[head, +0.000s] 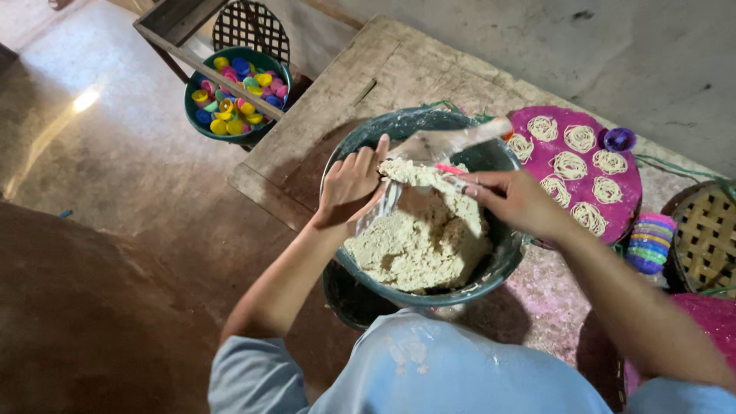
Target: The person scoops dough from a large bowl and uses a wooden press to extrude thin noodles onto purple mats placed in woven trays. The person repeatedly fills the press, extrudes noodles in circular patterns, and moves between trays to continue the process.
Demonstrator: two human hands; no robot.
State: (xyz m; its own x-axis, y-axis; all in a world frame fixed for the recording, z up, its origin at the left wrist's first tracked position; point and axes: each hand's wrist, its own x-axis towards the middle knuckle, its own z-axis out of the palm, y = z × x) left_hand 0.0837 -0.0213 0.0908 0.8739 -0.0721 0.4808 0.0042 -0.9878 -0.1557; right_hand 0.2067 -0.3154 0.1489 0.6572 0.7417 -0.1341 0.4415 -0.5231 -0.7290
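A dark green basin on my lap holds a pale, crumbly dough. My left hand grips the edge of a clear plastic bag held over the basin, with dough packed at its mouth. My right hand holds the other side of the bag, fingers stretched across the dough, with a thin pink strip by the fingertips. The bag's far end reaches toward the round magenta tray.
The magenta tray carries several coiled noodle nests and a small purple cap. A stack of coloured caps and a woven basket lie right. A green bowl of coloured caps sits on the floor beyond the wooden table.
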